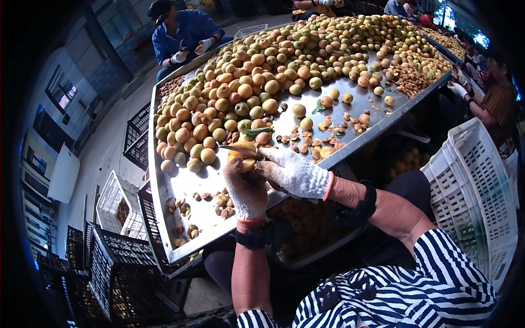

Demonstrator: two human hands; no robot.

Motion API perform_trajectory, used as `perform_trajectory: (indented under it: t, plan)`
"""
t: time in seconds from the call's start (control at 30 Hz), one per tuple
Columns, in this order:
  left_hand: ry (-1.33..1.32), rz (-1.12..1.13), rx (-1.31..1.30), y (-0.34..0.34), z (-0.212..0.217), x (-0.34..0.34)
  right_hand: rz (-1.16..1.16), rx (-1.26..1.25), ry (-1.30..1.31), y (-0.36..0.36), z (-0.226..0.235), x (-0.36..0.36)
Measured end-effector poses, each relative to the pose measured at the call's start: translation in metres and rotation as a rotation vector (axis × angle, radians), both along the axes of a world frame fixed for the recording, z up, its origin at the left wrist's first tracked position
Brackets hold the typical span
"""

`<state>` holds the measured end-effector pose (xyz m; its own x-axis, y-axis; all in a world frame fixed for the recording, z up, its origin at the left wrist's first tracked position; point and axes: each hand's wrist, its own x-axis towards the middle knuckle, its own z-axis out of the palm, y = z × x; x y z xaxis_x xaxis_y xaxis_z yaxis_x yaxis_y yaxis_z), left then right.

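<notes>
Both of my hands wear white knitted gloves, browned at the fingers, and meet just above the table's near edge. My left hand (244,191) is closed around a yellow apricot (248,164) that looks cut open. From the fingers of my right hand (298,174) a thin pointed blade, seemingly a small knife (238,149), lies across the top of the fruit. Its handle is hidden in the glove. Close beyond my hands, whole apricots (224,90) are heaped on the metal table (350,153). Pits and opened pieces (314,143) lie just past my right hand.
Below the table's near edge stands a container of fruit (306,218). A white plastic crate (465,186) is at my right; black crates (117,268) and another white crate (121,205) stand at left. Gloved co-workers sit at the far left (186,38) and right (484,98).
</notes>
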<state>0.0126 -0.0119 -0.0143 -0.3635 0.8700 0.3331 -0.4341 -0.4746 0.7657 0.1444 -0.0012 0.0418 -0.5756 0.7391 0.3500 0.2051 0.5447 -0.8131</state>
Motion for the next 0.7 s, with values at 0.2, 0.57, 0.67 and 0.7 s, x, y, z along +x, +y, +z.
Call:
perform_trajectory:
  t: [0.2, 0.57, 0.67, 0.7]
  plan:
    - [-0.265, -0.375, -0.041, -0.006, 0.013, -0.002, 0.063, 0.033, 0.094, 0.018, -0.024, 0.002]
    - [0.270, -0.200, -0.039, -0.007, 0.036, 0.008, -0.090, 0.015, 0.034, -0.012, 0.004, 0.021]
    - [0.439, -0.031, -0.055, -0.013, 0.036, 0.007, -0.310, 0.194, 0.155, -0.024, 0.016, 0.032]
    - [0.625, 0.070, -0.026, -0.015, 0.032, 0.005, -0.325, 0.173, 0.088, -0.027, 0.028, 0.035]
